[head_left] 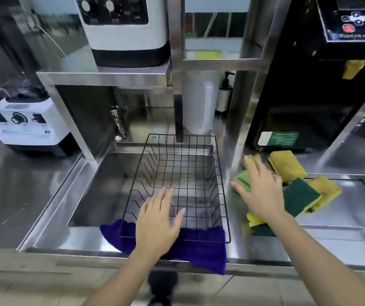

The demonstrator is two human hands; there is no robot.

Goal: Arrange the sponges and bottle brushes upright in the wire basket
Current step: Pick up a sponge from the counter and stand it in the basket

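Observation:
A black wire basket [220, 186] spans a steel sink, empty inside. My left hand [158, 221] hovers flat over the basket's near edge, fingers apart, holding nothing. Several yellow-and-green sponges lie on the counter to the right of the basket: a yellow one [287, 165] at the back, a green-faced one [301, 197] further right, a greenish one [242, 180] and a yellow-green one [257, 224] partly under my arm. My right hand [261, 191] is spread open just above this pile, not gripping any. No bottle brush is visible.
A purple cloth [201, 250] drapes over the sink's front rim under the basket. The steel sink [93, 195] has a tap [118, 124] at the back left. A white blender base [29, 127] stands left, a black machine [309, 96] right, a pump bottle [224, 93] behind.

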